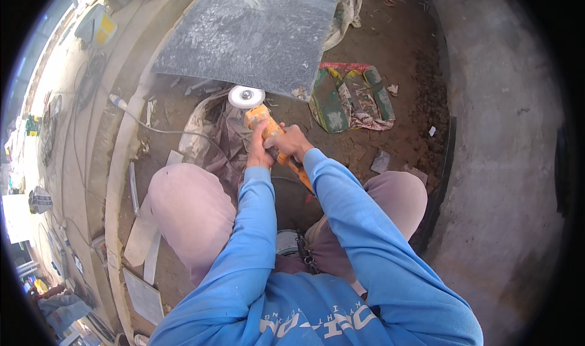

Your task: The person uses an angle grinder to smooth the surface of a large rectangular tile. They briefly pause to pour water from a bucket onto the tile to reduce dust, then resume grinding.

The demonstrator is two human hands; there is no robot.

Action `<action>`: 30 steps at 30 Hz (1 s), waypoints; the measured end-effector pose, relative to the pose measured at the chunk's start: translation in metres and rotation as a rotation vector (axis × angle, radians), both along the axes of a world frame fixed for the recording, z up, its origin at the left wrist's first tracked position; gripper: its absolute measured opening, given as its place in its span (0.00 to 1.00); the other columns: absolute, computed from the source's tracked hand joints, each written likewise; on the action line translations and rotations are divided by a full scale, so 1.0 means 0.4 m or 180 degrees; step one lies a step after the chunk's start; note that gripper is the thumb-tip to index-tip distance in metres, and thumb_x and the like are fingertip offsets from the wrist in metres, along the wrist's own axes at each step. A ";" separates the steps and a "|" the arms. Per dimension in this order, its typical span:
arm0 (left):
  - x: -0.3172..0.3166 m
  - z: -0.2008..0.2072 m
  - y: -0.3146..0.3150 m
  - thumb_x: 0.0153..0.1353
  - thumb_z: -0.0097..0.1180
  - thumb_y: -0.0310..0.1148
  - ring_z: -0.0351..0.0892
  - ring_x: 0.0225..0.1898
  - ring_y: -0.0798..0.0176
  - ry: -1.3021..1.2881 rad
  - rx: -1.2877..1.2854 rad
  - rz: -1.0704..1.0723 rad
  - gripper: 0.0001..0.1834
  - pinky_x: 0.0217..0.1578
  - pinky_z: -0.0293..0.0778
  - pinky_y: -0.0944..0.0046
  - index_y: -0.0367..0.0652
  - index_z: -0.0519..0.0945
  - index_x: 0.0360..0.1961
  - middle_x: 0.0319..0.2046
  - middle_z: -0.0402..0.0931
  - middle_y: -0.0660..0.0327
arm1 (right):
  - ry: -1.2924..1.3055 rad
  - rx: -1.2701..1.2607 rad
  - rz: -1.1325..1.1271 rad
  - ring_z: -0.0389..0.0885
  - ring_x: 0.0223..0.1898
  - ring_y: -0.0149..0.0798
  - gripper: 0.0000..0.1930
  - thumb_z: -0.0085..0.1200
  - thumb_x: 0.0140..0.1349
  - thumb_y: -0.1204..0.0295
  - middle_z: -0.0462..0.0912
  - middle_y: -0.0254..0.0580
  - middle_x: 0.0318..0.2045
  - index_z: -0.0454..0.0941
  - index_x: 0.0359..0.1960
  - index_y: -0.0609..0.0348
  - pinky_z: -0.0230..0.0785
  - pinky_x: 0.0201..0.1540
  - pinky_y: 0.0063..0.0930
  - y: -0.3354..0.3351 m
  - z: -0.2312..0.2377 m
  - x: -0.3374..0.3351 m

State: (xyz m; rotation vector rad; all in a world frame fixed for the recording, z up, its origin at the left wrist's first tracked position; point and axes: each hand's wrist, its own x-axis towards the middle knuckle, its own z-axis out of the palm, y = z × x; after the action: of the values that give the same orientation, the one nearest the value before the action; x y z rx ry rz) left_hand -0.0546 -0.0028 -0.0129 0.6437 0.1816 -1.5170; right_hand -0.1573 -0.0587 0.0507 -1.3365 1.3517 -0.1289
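Note:
Both my hands are closed around an orange angle grinder [259, 116], held out in front of my knees. My left hand [260, 149] grips the left side of its body near the head. Just behind and to the right, my right hand [290, 142] wraps over the body. A pale round disc [246, 97] sits on the grinder's far end. It lies close to the near edge of a large dark grey slab [244, 38]; whether the two touch I cannot tell. The grinder's rear end shows below my right hand.
A crumpled green and red sack [353, 96] lies right of the slab on brown soil. Brownish sheeting [222, 136] spreads under the grinder. A grey cable [164, 130] with a pale connector crosses from the left kerb [119, 181]. A concrete wall [499, 163] rises at right.

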 end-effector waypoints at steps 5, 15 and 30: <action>0.020 -0.004 -0.009 0.57 0.61 0.52 0.82 0.41 0.51 -0.0082 0.0196 0.0052 0.29 0.46 0.78 0.50 0.39 0.76 0.49 0.40 0.80 0.51 | -0.0088 0.0195 0.0057 0.83 0.35 0.42 0.30 0.71 0.39 0.64 0.84 0.50 0.38 0.81 0.42 0.78 0.75 0.34 0.37 -0.003 0.032 0.016; 0.021 0.025 -0.017 0.56 0.62 0.51 0.82 0.39 0.52 -0.0182 0.0207 0.0167 0.27 0.44 0.78 0.51 0.41 0.76 0.47 0.38 0.80 0.52 | -0.0134 0.0229 0.0118 0.82 0.35 0.41 0.29 0.71 0.40 0.63 0.84 0.49 0.37 0.82 0.41 0.76 0.74 0.34 0.37 -0.014 0.042 0.025; -0.016 -0.020 -0.012 0.55 0.65 0.49 0.81 0.41 0.50 -0.0111 0.0206 0.0150 0.30 0.46 0.78 0.49 0.44 0.72 0.54 0.40 0.80 0.51 | -0.0022 0.0349 0.0057 0.82 0.33 0.43 0.31 0.70 0.40 0.61 0.83 0.52 0.37 0.81 0.40 0.79 0.73 0.31 0.38 0.010 0.097 -0.022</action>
State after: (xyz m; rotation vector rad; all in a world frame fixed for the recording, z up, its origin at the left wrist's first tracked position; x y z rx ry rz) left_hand -0.0609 -0.0077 -0.0208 0.7122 0.2185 -1.4585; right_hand -0.1660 -0.0546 0.0896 -1.2548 1.3219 -0.0466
